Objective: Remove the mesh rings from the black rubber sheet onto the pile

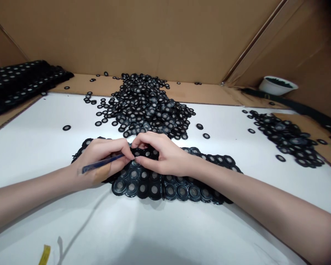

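Note:
A sheet of joined black discs with grey centres [182,191] lies across the white table in front of me. My left hand [106,158] is closed round a blue pen-like tool [102,162], its fingertips pinched at the sheet's upper part. My right hand [160,152] grips a raised fold of the disc sheet between thumb and fingers, its fingertips close to those of my left hand. The tip of the tool is hidden at the fingers.
A large heap of loose black discs [146,106] stands beyond the hands. A smaller pile [289,140] and a white bowl [277,87] are on the right. Stacked disc sheets [19,84] lie at left. Cardboard walls [154,36] rise behind.

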A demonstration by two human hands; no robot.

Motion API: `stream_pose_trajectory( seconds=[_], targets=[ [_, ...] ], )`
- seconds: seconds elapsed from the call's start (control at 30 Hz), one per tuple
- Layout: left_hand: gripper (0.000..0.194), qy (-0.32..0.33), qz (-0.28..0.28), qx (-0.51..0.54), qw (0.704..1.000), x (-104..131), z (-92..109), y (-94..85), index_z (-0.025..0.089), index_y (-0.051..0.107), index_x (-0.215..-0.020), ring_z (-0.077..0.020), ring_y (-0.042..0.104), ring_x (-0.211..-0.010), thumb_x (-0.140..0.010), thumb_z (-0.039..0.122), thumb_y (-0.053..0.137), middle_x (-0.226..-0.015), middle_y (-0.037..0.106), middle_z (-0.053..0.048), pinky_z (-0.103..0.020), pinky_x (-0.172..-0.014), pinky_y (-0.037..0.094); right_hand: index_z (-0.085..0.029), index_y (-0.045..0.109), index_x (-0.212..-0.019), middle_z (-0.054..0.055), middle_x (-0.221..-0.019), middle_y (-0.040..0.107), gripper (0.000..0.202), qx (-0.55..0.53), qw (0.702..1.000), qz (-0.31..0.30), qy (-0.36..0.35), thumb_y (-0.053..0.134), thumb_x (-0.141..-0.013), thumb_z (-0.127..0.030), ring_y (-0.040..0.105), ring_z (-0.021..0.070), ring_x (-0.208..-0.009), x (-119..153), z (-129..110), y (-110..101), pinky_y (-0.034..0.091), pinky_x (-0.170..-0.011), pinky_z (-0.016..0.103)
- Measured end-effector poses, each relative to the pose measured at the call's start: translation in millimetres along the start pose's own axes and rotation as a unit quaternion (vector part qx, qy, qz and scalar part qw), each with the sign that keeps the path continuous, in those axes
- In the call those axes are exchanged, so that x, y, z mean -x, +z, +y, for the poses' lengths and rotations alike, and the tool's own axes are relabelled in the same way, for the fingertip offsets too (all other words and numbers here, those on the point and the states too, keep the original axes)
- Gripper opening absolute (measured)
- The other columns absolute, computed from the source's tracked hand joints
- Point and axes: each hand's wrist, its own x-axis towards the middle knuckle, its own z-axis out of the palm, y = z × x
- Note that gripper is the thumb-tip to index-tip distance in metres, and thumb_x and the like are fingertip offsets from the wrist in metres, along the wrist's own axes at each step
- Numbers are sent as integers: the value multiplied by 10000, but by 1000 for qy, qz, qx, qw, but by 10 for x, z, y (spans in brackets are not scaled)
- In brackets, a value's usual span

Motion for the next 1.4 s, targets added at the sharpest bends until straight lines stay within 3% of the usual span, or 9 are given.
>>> stream_pose_trajectory(
  seconds=[0.23,0.87,1.4],
  targets=[
    [130,55,33,0,998,24,-55,5,168,530,-733,-54,433,-551,-842,97,532,-638,512,45,-176,-532,355,-165,511,-823,4,-796,543,50,5,1000,13,6,555,-803,-174,491,136,-763,-6,-1,14,380,-709,257],
    [188,97,82,19,992,28,-15,6,155,502,-696,-47,427,-568,-821,31,567,-647,496,39,-175,-537,354,-168,498,-833,18,-776,522,142,31,999,-5,-11,576,-842,-287,445,164,-768,0,7,5,360,-689,289],
    [250,106,56,4,993,70,-28,-36,168,420,-646,-59,330,-515,-818,65,570,-577,423,48,-200,-477,291,-164,503,-811,16,-781,523,115,47,998,-41,14,600,-840,-220,390,180,-838,-5,-53,-1,318,-760,317]
  ],
)
